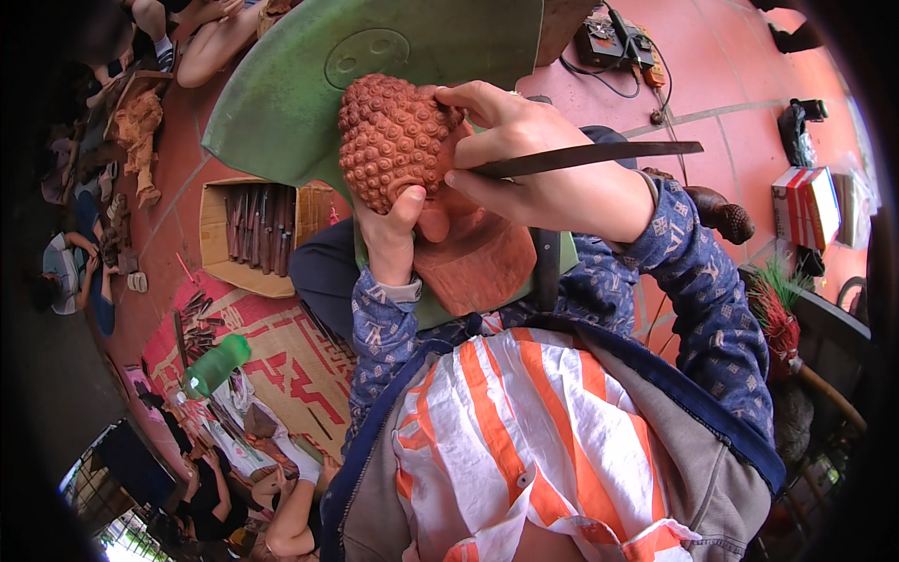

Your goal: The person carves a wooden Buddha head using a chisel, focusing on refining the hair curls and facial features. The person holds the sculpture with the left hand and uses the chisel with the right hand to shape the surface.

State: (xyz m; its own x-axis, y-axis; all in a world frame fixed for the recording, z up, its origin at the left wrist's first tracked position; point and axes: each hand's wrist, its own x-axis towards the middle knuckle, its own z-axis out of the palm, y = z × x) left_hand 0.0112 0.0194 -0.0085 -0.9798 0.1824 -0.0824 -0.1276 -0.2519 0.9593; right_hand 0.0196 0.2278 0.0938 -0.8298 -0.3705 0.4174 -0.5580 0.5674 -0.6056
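A reddish-brown carved wooden head (398,136) with rows of round curls rests against a green curved board (281,112) in front of me. My left hand (391,229) is closed on its near left side, the thumb by the carved ear. In my right hand (552,155) is a long, dark, flat carving chisel (613,156), pinched between fingers and thumb, its far end sticking out to the right. The fingers of that hand also touch the head's right side. The working tip and most of the carved face are hidden by my right hand.
A cardboard box (245,278) of dark chisels stands on the left, near a patterned mat (300,375) with loose tools and a green bottle (217,365). Other people sit along the left. A black electrical box (604,42) with cables, and a red-white carton (805,208), are at right.
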